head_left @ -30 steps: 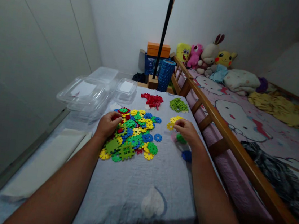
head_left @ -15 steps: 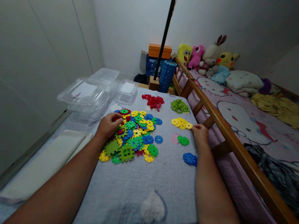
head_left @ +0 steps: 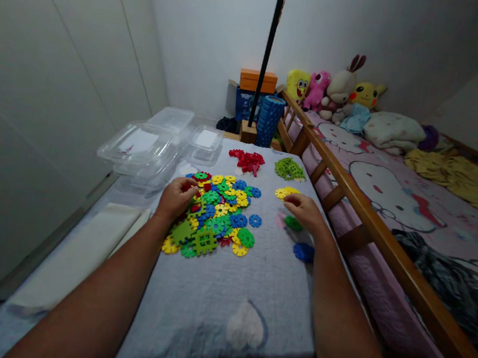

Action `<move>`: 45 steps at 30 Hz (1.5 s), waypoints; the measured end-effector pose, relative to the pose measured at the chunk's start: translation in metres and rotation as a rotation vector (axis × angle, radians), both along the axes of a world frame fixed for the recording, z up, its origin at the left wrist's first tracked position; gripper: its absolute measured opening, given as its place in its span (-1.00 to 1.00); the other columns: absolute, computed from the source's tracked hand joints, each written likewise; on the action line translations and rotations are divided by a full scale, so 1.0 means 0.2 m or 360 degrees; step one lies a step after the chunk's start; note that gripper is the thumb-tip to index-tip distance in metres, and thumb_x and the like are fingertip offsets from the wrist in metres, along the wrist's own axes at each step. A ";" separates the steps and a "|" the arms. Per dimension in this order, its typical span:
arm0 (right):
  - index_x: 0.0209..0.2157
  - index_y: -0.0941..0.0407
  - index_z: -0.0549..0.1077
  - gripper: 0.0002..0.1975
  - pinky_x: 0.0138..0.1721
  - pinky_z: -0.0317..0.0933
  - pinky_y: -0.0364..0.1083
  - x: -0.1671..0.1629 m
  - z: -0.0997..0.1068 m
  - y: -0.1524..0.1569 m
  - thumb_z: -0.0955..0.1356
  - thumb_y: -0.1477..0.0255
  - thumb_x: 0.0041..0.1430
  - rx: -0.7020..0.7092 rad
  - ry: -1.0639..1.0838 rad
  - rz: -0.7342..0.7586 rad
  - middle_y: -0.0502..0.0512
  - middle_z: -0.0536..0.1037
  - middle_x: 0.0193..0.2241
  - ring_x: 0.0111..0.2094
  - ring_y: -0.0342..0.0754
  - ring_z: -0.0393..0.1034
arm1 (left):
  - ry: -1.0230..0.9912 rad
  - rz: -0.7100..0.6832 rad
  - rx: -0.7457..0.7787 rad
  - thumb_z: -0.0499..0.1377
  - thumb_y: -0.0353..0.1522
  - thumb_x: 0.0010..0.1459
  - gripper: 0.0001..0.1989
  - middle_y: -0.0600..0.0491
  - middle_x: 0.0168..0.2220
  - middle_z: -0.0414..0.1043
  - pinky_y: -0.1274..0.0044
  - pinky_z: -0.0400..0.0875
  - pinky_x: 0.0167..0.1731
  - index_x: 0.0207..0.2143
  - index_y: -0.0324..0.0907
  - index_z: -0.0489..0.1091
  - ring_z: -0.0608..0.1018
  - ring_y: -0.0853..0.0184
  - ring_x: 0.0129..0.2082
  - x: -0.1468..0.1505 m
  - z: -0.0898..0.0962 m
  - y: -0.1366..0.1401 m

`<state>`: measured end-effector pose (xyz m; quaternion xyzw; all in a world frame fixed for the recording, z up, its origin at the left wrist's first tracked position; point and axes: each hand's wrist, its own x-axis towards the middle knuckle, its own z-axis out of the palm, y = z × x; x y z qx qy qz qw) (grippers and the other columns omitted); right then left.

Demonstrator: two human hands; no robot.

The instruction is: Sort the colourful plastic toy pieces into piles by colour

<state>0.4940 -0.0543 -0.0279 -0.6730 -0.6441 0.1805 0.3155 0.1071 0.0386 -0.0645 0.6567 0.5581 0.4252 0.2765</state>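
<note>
On the table (head_left: 207, 297), a heap of pieces (head_left: 217, 214) lies near the middle, containers (head_left: 140, 149) stand at the far-left corner, 1 small pile (head_left: 247, 161) lies near the far edge, another pile (head_left: 289, 169) at the far-right corner, and discs (head_left: 303, 252) by the right edge.

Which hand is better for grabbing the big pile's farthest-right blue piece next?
Probably the right hand: it looks nearer to the blue piece. The left hand is at the left edge of the mixed pile, with much of it in between.
</note>
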 end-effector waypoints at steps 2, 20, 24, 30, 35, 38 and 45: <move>-0.23 0.14 0.62 -0.80 -0.19 0.29 -0.10 -0.15 0.02 -0.01 0.40 0.39 0.14 -0.0141 -0.0093 0.0352 0.10 0.61 -0.28 -0.28 -0.05 0.45 | -0.0012 0.0001 0.0032 0.17 -0.12 -0.02 -0.66 -0.02 -0.23 0.55 0.33 0.41 -0.03 -0.31 -0.16 0.55 0.55 0.17 -0.20 -0.01 -0.01 0.00; -0.27 0.12 0.48 -0.84 -0.26 0.12 -0.15 -0.37 0.02 -0.04 0.45 0.52 0.05 -0.0356 -0.0280 0.0547 0.00 0.51 -0.32 -0.29 -0.10 0.32 | -0.0015 -0.0004 0.0102 0.17 -0.16 0.00 -0.72 -0.02 -0.18 0.55 0.29 0.38 0.08 -0.34 -0.14 0.53 0.54 0.13 -0.10 -0.02 -0.03 0.00; -0.38 0.12 0.46 -0.94 -0.32 0.13 -0.16 -0.28 0.08 -0.05 0.35 0.52 0.05 -0.0369 0.0042 0.0496 -0.05 0.47 -0.44 -0.37 -0.12 0.32 | 0.0006 0.0006 0.0127 0.17 -0.16 0.01 -0.73 -0.03 -0.16 0.54 0.30 0.38 0.10 -0.34 -0.13 0.53 0.54 0.13 -0.07 -0.02 -0.02 0.00; -0.39 0.13 0.50 -0.86 -0.36 0.18 -0.14 -0.06 0.16 -0.17 0.38 0.37 -0.02 -0.0413 0.0355 0.0264 -0.02 0.50 -0.45 -0.41 -0.11 0.34 | 0.0069 0.0010 0.0145 0.16 -0.19 0.02 -0.76 -0.03 -0.18 0.53 0.30 0.36 0.12 -0.36 -0.13 0.52 0.52 0.13 -0.05 -0.01 -0.01 -0.01; -0.40 0.13 0.54 -0.79 -0.34 0.22 -0.10 0.11 0.17 -0.35 0.40 0.31 -0.08 -0.0420 0.0439 0.0043 0.00 0.51 -0.47 -0.43 -0.09 0.34 | 0.0118 0.0006 0.0155 0.17 -0.21 0.02 -0.78 -0.03 -0.19 0.51 0.29 0.37 0.12 -0.36 -0.13 0.52 0.52 0.12 -0.05 -0.01 -0.01 -0.01; -0.42 0.13 0.54 -0.78 -0.36 0.22 -0.10 0.17 0.15 -0.45 0.40 0.29 -0.10 -0.0388 0.0478 -0.0149 0.01 0.52 -0.50 -0.44 -0.08 0.34 | 0.0130 0.0007 0.0155 0.18 -0.22 0.02 -0.78 -0.04 -0.19 0.51 0.29 0.37 0.12 -0.35 -0.13 0.52 0.52 0.11 -0.05 -0.01 -0.01 -0.01; -0.48 0.11 0.51 -0.80 -0.49 0.12 -0.13 0.22 0.04 -0.54 0.33 0.31 -0.15 -0.0340 0.0460 -0.0453 -0.01 0.47 -0.59 -0.53 -0.10 0.27 | 0.0161 0.0018 0.0155 0.18 -0.24 0.02 -0.80 -0.03 -0.21 0.51 0.30 0.36 0.13 -0.36 -0.13 0.52 0.51 0.11 -0.05 -0.02 -0.01 -0.02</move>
